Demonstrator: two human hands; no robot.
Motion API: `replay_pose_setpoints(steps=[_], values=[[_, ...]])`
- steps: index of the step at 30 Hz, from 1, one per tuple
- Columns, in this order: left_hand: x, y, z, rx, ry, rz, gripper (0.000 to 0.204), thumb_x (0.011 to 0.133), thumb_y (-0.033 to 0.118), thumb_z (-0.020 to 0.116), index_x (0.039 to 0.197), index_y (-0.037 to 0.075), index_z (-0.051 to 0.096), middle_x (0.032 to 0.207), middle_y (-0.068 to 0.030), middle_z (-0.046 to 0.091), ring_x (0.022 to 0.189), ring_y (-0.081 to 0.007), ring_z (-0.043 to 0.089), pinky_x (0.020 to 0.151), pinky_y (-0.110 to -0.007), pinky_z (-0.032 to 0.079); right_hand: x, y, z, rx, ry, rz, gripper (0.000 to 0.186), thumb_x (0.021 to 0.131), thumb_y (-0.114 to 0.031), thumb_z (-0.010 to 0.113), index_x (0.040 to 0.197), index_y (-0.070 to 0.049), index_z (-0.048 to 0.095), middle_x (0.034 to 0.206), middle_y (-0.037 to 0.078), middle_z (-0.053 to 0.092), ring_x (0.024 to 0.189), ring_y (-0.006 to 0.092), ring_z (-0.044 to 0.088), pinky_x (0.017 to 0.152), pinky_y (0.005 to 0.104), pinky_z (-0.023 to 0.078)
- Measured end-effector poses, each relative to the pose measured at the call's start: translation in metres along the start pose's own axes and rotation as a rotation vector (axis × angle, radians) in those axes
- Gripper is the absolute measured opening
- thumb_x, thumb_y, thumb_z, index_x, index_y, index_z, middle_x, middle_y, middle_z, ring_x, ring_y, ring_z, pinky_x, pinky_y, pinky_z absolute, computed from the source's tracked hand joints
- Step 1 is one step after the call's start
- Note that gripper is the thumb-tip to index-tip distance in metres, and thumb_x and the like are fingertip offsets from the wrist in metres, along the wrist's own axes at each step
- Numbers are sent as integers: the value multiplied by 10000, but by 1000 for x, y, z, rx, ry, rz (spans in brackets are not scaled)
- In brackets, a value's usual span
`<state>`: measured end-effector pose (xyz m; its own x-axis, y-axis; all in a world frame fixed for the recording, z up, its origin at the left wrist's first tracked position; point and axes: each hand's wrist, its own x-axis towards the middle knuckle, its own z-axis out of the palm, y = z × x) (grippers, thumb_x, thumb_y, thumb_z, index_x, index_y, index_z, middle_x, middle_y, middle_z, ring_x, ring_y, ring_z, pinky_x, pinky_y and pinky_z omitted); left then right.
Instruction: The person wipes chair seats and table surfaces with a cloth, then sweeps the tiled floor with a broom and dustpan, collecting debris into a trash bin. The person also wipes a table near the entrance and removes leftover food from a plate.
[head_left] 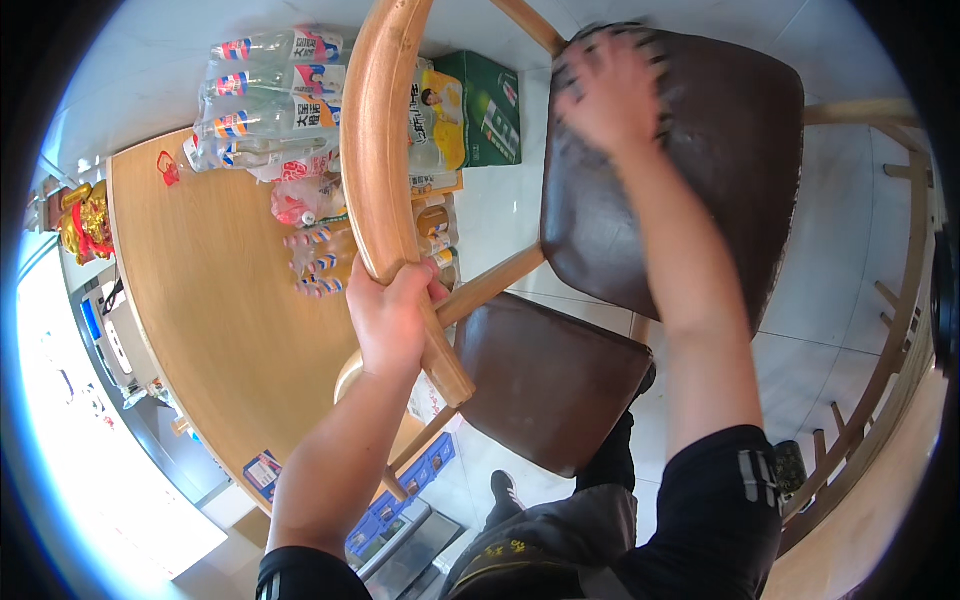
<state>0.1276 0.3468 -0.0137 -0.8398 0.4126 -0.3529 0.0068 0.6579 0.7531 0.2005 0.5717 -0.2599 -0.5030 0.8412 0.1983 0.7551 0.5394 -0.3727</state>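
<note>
My left hand [388, 310] is wrapped round the curved wooden rail [385, 130] of a chair, near the rail's lower end. Wooden posts join this rail to a dark brown padded seat [725, 130], whose surface looks shiny and creased. On the seat's far left part, my right hand [612, 92] presses down with fingers spread over a dark cloth [658, 62] with a light-flecked edge. Motion blurs both hand and cloth. Closer to my body, a second brown seat [550, 385] sits partly below the first chair.
To the left stands a wooden table [200, 280] bearing wrapped packs of bottles [270, 90]. A green box [490, 105] stands behind the rail. Blue crates [400, 495] lie low near my left forearm. Wooden chair legs and rails [900, 300] line the right side above pale floor tiles.
</note>
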Motion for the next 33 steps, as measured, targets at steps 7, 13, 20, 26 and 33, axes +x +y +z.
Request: replay_pose_setpoints(steps=[7,13,20,26,33], values=[[2,-2,-2,1,13,-33,244,772,56,612,986,-25,528,778,-106,604,596,-175,586,567,-304,478,-156,-46,-32,400,-444,-246,636,749,-281,677,1362,-232,516,1556,62,321,1104,281,571,967,401,427],[-6,-4,-8,-12,28,-38,236,754,76,617,954,-31,554,778,-113,612,593,-187,579,559,-314,471,-79,121,-75,-107,42,4,534,763,-253,645,1292,-204,593,1427,148,456,1326,338,415,1035,483,413],[-3,3,3,1,3,-48,244,755,60,631,957,-21,521,751,-95,593,571,-173,583,542,-302,488,-68,26,-40,16,-1,90,610,794,-441,635,1359,-225,556,1499,157,376,1417,398,267,1161,579,169],[-5,-2,4,-11,13,1,243,746,62,625,956,-23,536,760,-110,606,567,-186,573,554,-308,474,-222,-12,-77,408,-362,-166,673,670,-245,755,1318,-215,574,1515,106,364,1430,341,279,1180,533,200],[-12,6,11,-15,19,-56,237,748,71,627,948,-20,539,762,-105,602,575,-183,576,561,-310,473,-218,126,-105,-10,90,237,646,682,-237,708,1318,-240,599,1449,149,439,1361,383,365,1136,516,287]])
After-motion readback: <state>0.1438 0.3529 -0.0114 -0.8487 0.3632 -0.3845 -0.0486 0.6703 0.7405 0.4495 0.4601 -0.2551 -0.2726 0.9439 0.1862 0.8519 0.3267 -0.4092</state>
